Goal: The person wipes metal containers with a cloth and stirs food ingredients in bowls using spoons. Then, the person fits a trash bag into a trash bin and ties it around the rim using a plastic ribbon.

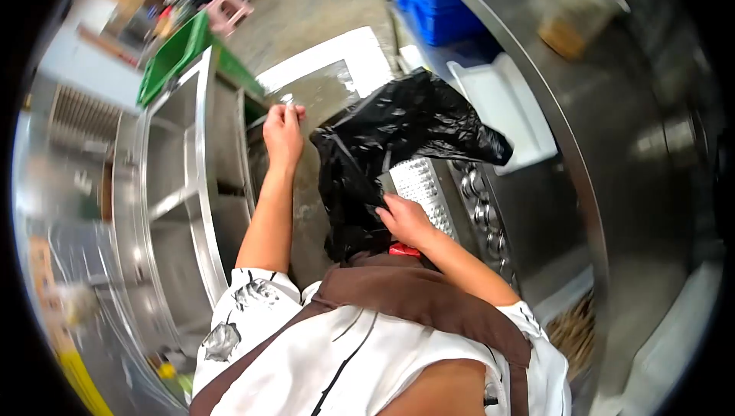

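Note:
A black plastic bag (413, 113) hangs loosely in front of my apron, its upper part spread out to the right. My right hand (406, 221) pinches the bag's edge between thumb and fingers. My left hand (284, 140) is raised to the left of the bag, apart from it, with its fingers closed. A small shiny bit shows at those fingertips, too blurred to name. Below my right hand, something red (404, 250) peeks out by the brown apron (429, 293).
Steel counters stand on both sides: a compartmented frame (200, 148) at left, a worktop (612, 186) at right. Beyond are a green bin (178, 56), a pink stool (228, 11), blue crates (436, 2) and a white tub (509, 113). A studded metal plate (423, 190) lies beside the bag.

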Demonstrator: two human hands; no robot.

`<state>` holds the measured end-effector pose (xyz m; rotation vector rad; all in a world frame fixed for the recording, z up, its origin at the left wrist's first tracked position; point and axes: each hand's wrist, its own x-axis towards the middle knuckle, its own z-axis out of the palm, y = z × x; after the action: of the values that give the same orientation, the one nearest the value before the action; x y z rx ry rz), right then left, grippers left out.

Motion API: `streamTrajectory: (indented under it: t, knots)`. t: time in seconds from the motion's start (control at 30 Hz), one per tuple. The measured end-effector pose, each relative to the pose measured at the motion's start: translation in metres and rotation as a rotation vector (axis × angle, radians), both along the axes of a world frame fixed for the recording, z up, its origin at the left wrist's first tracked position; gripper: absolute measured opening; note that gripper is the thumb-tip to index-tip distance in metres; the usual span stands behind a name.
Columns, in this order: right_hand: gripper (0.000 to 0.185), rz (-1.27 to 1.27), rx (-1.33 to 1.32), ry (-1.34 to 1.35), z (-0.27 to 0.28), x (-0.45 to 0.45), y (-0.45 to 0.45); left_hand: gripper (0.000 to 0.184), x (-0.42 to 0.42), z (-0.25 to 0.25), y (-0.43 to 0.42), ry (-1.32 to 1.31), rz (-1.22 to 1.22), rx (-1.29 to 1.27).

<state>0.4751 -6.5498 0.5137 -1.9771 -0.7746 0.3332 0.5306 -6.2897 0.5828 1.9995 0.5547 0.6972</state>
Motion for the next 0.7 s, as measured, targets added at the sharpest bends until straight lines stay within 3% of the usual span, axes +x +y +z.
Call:
streamTrajectory:
  t: [0.07,0.13,0.27,0.33,0.4,0.47,0.53,0.6,0.67,0.7]
  knots:
    - [0.016,0.122,0.043,-0.023,-0.003,0.008,0.000,0.020,-0.007,0.003,0.020,-0.060,0.026,-0.089]
    - [0.015,0.253,0.051,-0.263,-0.005,0.022,0.003,0.032,-0.017,0.031,-0.020,0.114,-0.127,-0.057]
    - [0.015,0.619,-0.039,-0.379,0.015,0.043,0.040,0.055,-0.018,-0.004,-0.077,0.337,-0.281,0.543]
    - [0.020,0.769,-0.060,-0.304,0.024,0.046,0.059,0.044,-0.009,-0.023,-0.061,0.902,-0.348,0.371]
    - [0.028,0.926,-0.162,-0.222,0.040,0.062,0.074,0.028,-0.018,-0.060,-0.025,0.792,-0.207,0.412]
    - [0.041,1.046,-0.140,0.123,0.051,0.093,0.084,0.021,-0.025,-0.050,0.009,0.606,-0.036,0.157]
    - [0.042,0.843,-0.015,0.717,-0.005,0.121,0.090,0.025,-0.031,-0.027,0.041,0.421,0.053,-0.157]
    - [0.041,0.354,0.315,1.362,-0.060,0.169,0.101,0.026,-0.029,-0.019,0.065,0.175,0.122,-0.443]
    - [0.039,0.111,0.504,1.408,-0.088,0.219,0.116,0.028,-0.013,0.024,0.071,0.128,0.278,-0.632]
    - [0.039,0.027,0.346,1.282,-0.098,0.237,0.124,0.028,-0.006,-0.001,0.090,-0.150,0.194,-0.875]
